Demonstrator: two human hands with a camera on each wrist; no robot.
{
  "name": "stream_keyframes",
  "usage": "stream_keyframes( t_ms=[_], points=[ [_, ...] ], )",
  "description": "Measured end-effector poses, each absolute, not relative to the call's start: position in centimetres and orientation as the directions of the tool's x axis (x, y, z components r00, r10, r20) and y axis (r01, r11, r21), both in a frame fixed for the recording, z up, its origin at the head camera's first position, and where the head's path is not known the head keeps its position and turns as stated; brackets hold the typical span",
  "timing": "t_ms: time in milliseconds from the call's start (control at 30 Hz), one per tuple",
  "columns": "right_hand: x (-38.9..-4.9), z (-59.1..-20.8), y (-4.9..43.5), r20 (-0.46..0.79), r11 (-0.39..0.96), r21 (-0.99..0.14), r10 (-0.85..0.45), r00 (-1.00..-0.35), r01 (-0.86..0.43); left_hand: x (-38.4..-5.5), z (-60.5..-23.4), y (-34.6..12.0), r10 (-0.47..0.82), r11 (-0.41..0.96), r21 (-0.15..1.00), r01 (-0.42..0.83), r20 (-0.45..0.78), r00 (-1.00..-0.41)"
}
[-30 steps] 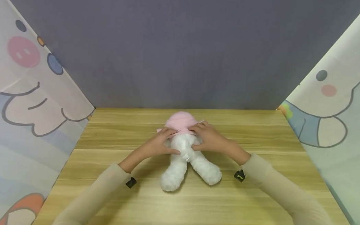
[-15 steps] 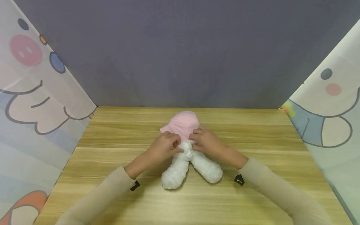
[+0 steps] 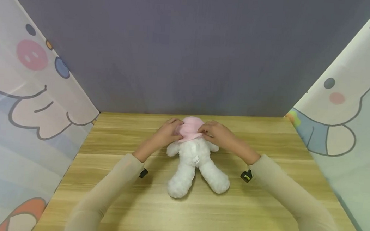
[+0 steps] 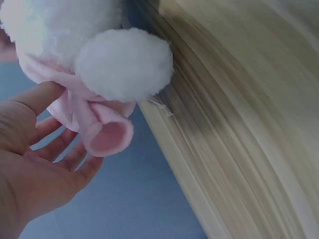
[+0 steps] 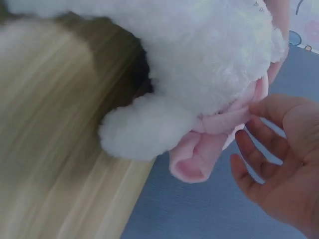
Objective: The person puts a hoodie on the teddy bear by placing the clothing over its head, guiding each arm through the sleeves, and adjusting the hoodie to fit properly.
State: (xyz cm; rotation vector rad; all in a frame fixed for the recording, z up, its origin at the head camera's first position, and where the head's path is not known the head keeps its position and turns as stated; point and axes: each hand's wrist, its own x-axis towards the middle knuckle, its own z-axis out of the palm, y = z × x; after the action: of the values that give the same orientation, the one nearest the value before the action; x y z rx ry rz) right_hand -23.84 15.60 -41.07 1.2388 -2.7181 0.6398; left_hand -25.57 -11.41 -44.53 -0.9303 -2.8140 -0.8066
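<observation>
A white fluffy plush toy (image 3: 196, 149) lies on the table with its two legs spread toward me. Bunched over its far end is a pink garment (image 3: 192, 127), whose hollow sleeve (image 4: 110, 137) hangs beside a stubby white arm (image 4: 127, 64) in the left wrist view. My left hand (image 3: 167, 132) grips the garment's left edge, thumb on the near side and fingers behind. On the other side, my right hand (image 3: 218, 133) pinches the hem between thumb and fingers. Both stubby arms stick out below the pink cloth. The toy's far end is hidden under it.
The wood-grain table (image 3: 178, 219) ends just beyond the toy, at a dark grey wall panel (image 3: 189, 52). Cartoon-printed curtains (image 3: 347, 115) close in the left and right sides.
The pink garment has shifted toward the toy's far end, uncovering more of the white back and both stubby arms. My hands first came in closer together, then spread to the garment's sides.
</observation>
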Motion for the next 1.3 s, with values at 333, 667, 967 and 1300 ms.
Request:
stream_keyframes(
  t_ms=[333,667,967,1300],
  points=[
    [-26.0,-41.6,15.5,0.166,0.735,-0.366,-0.552,-0.817,-0.571,-26.5,-45.1,-9.6,0.554,0.618,0.508,0.6,0.261,-0.791],
    [-25.7,-43.7,15.1,0.304,0.76,-0.276,-0.512,-0.803,-0.589,-27.0,-45.2,-7.9,0.528,0.687,0.395,0.61,0.305,-0.793],
    [-24.1,-48.4,14.6,0.563,0.646,-0.172,-0.556,-0.612,-0.744,-25.8,-47.2,-8.0,0.572,0.698,0.158,0.698,0.462,-0.677],
    [-27.1,-42.6,16.4,0.225,0.625,-0.454,-0.609,-0.761,-0.635,-26.9,-45.7,-9.4,0.557,0.635,0.382,0.671,0.376,-0.741]
  ],
)
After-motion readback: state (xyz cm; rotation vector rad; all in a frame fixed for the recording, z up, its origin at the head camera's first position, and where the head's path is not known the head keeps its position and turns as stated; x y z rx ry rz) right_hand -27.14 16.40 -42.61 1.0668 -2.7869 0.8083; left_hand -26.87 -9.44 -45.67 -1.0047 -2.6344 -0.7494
